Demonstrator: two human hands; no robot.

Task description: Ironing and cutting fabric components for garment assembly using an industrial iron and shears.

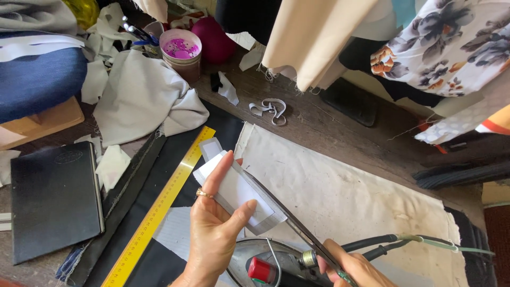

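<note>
White interfacing piece (239,194), a small stiff rectangle, sits pinched in my left hand (215,228) near the lower middle of the frame: thumb pressed on its face, fingers curled behind, index finger stretched along its upper edge. I hold it raised off the bench (319,122) so the scissors (289,218) can run along its right side; the 2 blades lie close against that edge, nearly together. My right hand (356,268), at the bottom edge, is closed around the scissor handles, though most of that grip is cut off by the frame. Below both hands rests the iron (265,263) with its red knob. A yellow ruler (159,204) lies diagonally on dark fabric at lower left, beside a black notebook (56,199). The cream pressing cloth (356,196) spreads out to the right.
</note>
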